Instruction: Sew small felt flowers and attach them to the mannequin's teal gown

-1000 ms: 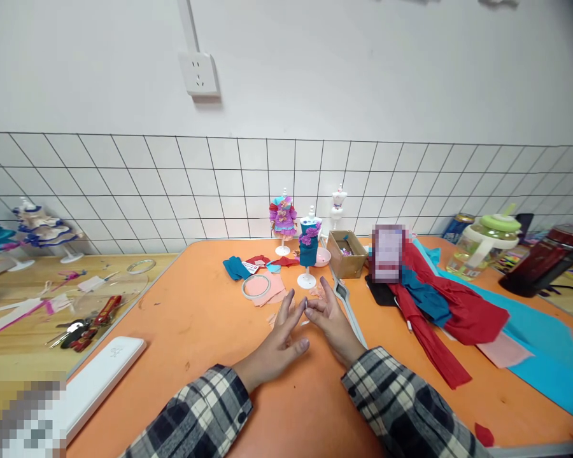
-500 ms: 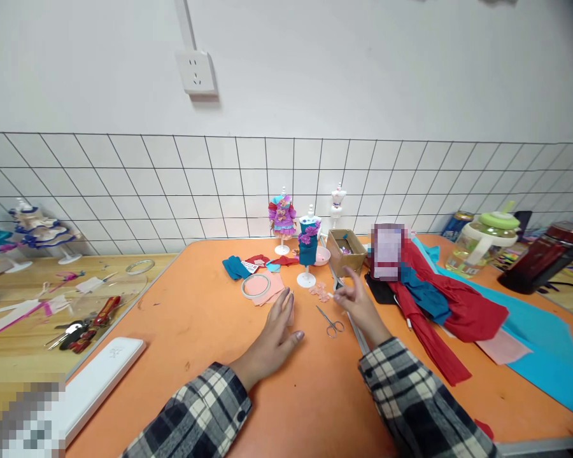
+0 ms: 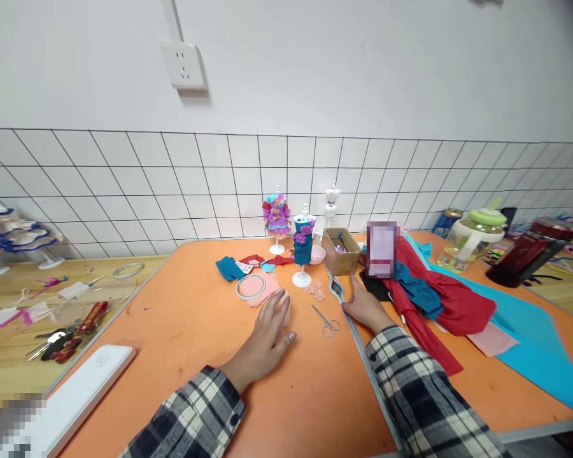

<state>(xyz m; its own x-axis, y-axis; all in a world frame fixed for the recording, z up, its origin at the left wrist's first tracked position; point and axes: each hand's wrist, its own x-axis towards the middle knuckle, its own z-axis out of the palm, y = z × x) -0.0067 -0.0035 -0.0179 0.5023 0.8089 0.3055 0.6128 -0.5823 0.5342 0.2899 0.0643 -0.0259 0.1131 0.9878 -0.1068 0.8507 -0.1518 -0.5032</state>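
Observation:
My left hand [image 3: 262, 340] lies over the orange table with fingers stretched and thumb apart. A small pale pink piece of fabric [image 3: 287, 316] shows at its fingertips, partly hidden. My right hand [image 3: 364, 305] is low over the table seam, thumb and forefinger apart, beside a grey-handled tool [image 3: 335, 288]; its other fingers are partly hidden. Between the hands lie small scissors [image 3: 328, 324] and several pink petal-like scraps [image 3: 315, 291]. Behind them stands a mini dress form in a teal dress with purple flowers [image 3: 302, 245].
A cardboard box [image 3: 342, 259] and a phone [image 3: 382, 250] stand behind my right hand. Red cloth [image 3: 463, 302] and blue sheets [image 3: 535, 353] spread rightward. A tape roll [image 3: 251, 287] lies on pink fabric. Further right are a green-lidded bottle [image 3: 475, 238] and dark red flask [image 3: 530, 251].
My right hand has lowered and reached forward to beside the grey-handled tool, its fingers less curled. My left hand stays nearly in place. The view has shifted slightly to the right.

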